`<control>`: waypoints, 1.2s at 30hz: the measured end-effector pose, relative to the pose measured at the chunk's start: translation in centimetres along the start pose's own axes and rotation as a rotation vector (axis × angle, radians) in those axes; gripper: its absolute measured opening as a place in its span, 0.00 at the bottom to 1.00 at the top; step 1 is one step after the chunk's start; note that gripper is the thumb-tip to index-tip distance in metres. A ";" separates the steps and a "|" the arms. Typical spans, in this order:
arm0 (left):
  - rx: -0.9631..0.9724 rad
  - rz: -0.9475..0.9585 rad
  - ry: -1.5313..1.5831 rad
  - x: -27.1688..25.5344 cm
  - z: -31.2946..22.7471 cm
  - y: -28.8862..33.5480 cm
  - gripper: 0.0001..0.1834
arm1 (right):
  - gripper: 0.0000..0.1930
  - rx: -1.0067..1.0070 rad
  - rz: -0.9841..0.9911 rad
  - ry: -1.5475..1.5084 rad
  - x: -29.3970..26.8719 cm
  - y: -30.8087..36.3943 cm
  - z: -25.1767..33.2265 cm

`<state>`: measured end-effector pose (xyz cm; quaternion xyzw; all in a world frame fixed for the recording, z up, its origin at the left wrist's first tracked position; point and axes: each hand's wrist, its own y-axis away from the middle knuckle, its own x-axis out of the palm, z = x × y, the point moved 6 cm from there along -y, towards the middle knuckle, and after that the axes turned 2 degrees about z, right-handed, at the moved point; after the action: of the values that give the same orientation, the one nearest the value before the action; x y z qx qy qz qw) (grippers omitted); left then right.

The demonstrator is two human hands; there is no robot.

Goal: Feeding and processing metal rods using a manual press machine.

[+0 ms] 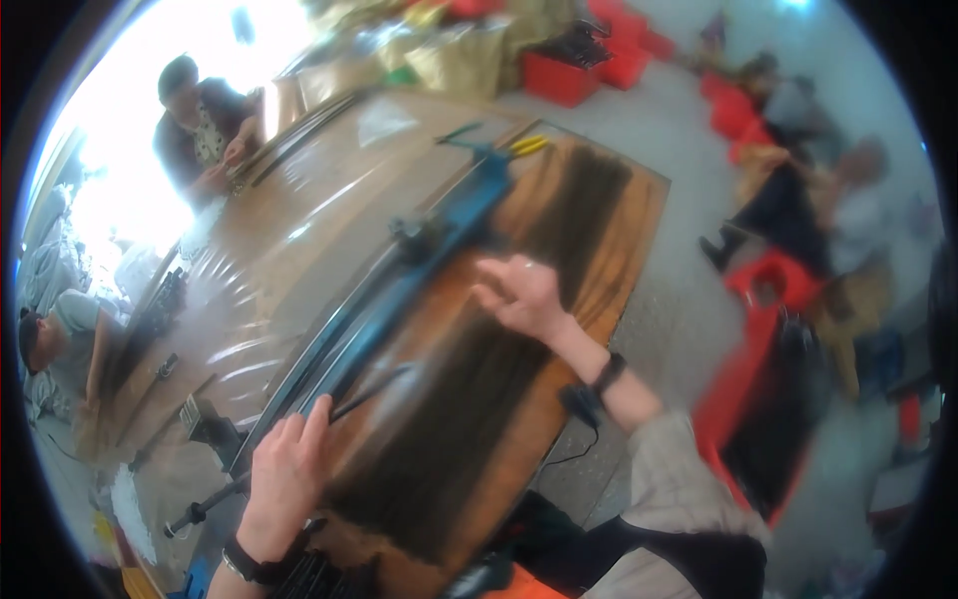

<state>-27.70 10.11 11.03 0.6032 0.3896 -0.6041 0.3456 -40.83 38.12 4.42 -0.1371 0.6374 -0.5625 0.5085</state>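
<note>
A long blue metal bar jig [374,324] with a dark rail and a sliding block [414,240] runs diagonally across the table. At its near end, my left hand [289,469] is closed around a thin dark rod [369,394], whose far end points up and to the right. My right hand [524,295] hovers over the right side of the jig, its fingers loosely bent and apart, with nothing visible in them; motion blurs it. Under and beside it lies a wide layer of dark thin strands or rods [449,429] on a wooden board [639,220].
Yellow-handled pliers [529,147] and a green-handled tool [459,133] lie at the jig's far end. Clear plastic sheeting covers the table [329,210]. Two people sit at the left. Red bins [559,80] stand behind; a red container [738,399] sits on the right floor, near other people.
</note>
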 end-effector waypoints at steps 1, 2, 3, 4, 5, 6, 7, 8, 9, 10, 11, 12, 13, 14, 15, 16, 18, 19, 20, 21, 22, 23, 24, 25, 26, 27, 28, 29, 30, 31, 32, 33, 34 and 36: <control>-0.013 0.009 -0.013 0.4 0.4 -0.1 0.26 | 0.19 0.007 0.010 -0.065 0.8 0.0 0.8; -0.020 0.016 -0.027 0.5 0.6 -0.1 0.26 | 0.20 0.014 0.019 -0.126 1.2 -0.1 1.3; -0.022 0.016 -0.029 0.4 0.5 -0.1 0.26 | 0.20 0.014 0.017 -0.128 1.6 -0.1 1.2; -0.014 -0.010 -0.032 0.1 0.3 0.0 0.26 | 0.20 0.026 0.032 -0.136 2.2 0.1 0.8; -0.008 -0.037 -0.036 -0.3 0.0 0.2 0.26 | 0.20 0.036 0.047 -0.146 3.0 0.1 0.5; -0.004 -0.065 -0.041 -0.8 0.0 0.5 0.26 | 0.20 0.044 0.062 -0.158 3.6 -0.1 0.6; -0.032 -0.077 -0.053 -1.0 0.4 1.0 0.26 | 0.20 0.020 0.057 -0.178 4.3 -0.7 1.6; -0.031 -0.065 -0.050 -0.6 0.9 1.6 0.26 | 0.20 0.087 0.058 -0.164 5.3 -0.7 2.8; -0.030 -0.051 -0.042 -0.1 1.2 2.3 0.27 | 0.21 0.158 0.066 -0.149 6.0 -0.2 4.5; -0.031 -0.039 -0.034 0.2 1.5 3.1 0.27 | 0.22 0.226 0.074 -0.136 6.6 0.1 6.1; -0.083 -0.047 -0.053 0.2 2.1 3.9 0.27 | 0.22 0.192 0.074 -0.180 6.6 -0.5 8.6; -0.089 -0.063 -0.048 -0.1 2.4 4.3 0.27 | 0.21 0.116 0.074 -0.310 5.8 -1.6 11.2; -0.092 -0.078 -0.043 -0.4 2.5 4.7 0.28 | 0.20 0.042 0.075 -0.437 5.3 -2.3 12.7; -0.089 -0.089 -0.031 -0.7 2.6 5.5 0.28 | 0.20 0.014 0.074 -0.468 5.1 -1.6 11.9; -0.124 -0.098 -0.045 -1.1 3.3 6.8 0.28 | 0.19 0.015 0.179 -0.512 5.8 -0.5 10.1; -0.140 -0.103 -0.077 -1.5 3.8 7.5 0.28 | 0.18 0.026 0.283 -0.534 6.3 0.1 9.2; -0.166 -0.088 -0.127 -1.9 4.2 9.5 0.29 | 0.17 -0.006 0.268 -0.600 7.0 -0.6 13.4; -0.176 -0.091 -0.128 -2.2 4.0 10.0 0.29 | 0.16 -0.038 0.246 -0.654 7.2 -1.5 15.7; -0.181 -0.117 -0.138 -2.7 3.5 10.4 0.29 | 0.16 -0.067 0.225 -0.706 7.3 -1.9 17.0; -0.185 -0.142 -0.148 -3.2 3.0 10.7 0.28 | 0.16 -0.071 0.232 -0.710 7.3 -1.8 16.7; -0.190 -0.167 -0.164 -3.6 3.0 11.2 0.28 | 0.16 -0.050 0.221 -0.652 7.6 -1.7 15.2; -0.199 -0.167 -0.165 -3.8 3.5 11.9 0.28 | 0.16 -0.029 0.212 -0.594 7.9 -1.8 13.9; -0.216 -0.169 -0.180 -4.0 4.1 12.7 0.27 | 0.17 -0.007 0.205 -0.538 8.3 -1.6 13.4; -0.234 -0.166 -0.186 -4.0 4.4 13.5 0.27 | 0.17 -0.006 0.217 -0.546 8.5 -2.0 15.0; -0.254 -0.161 -0.191 -4.0 4.6 14.2 0.26 | 0.16 -0.039 0.207 -0.601 8.9 -2.4 17.5; -0.270 -0.152 -0.180 -3.7 4.5 14.7 0.26 | 0.16 -0.071 0.197 -0.660 9.2 -3.0 20.2; -0.254 -0.185 -0.188 -3.6 4.2 14.9 0.25 | 0.16 -0.103 0.188 -0.722 9.3 -3.0 22.0; -0.253 -0.222 -0.208 -3.8 4.3 15.7 0.25 | 0.16 -0.115 0.203 -0.750 10.0 -3.3 22.2; -0.250 -0.258 -0.224 -4.1 4.6 16.3 0.24 | 0.14 -0.113 0.146 -0.626 10.1 -3.7 20.5; -0.322 -0.321 -0.237 -5.1 5.9 17.9 0.21 | 0.13 -0.110 0.088 -0.514 10.4 -3.7 18.7; -0.374 -0.396 -0.237 -6.2 7.6 19.4 0.19 | 0.12 -0.084 0.156 -0.395 10.8 -3.1 16.2; -0.479 -0.500 -0.210 -7.6 9.2 21.5 0.16 | 0.11 -0.059 0.225 -0.293 12.2 -2.1 14.1; -0.572 -0.600 -0.171 -8.9 10.3 23.8 0.12 | 0.11 0.000 0.241 -0.344 13.0 -1.6 13.2; -0.694 -0.586 -0.161 -10.7 11.4 26.6 0.09 | 0.11 0.085 0.357 -0.434 15.3 -1.8 13.3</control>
<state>-8.99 -12.78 19.96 0.2674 0.6949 -0.5550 0.3708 -37.67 18.42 0.41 -0.1186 0.5034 -0.4478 0.7294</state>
